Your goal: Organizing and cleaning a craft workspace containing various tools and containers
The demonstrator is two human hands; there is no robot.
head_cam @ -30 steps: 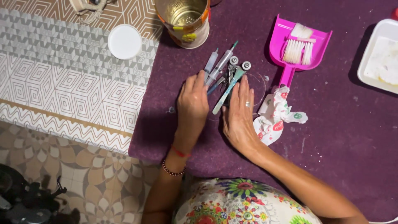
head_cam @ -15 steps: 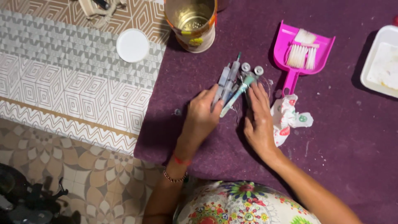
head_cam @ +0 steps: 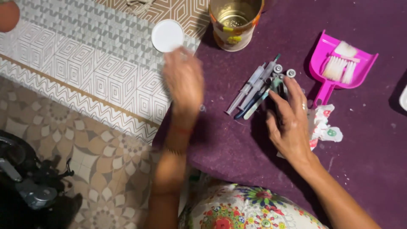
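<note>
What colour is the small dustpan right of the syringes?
Bright pink dustpan, seen clearly in the head view.

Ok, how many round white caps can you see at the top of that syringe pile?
2, side by side at the pile's upper end: one left, one right, just above the right hand. More may be hidden under the fingers.

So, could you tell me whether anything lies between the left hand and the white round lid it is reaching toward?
Nothing visible does. The left hand, blurred, is just below the white round lid, with only bare patterned mat between them. The tin can stands off to the side.
</note>
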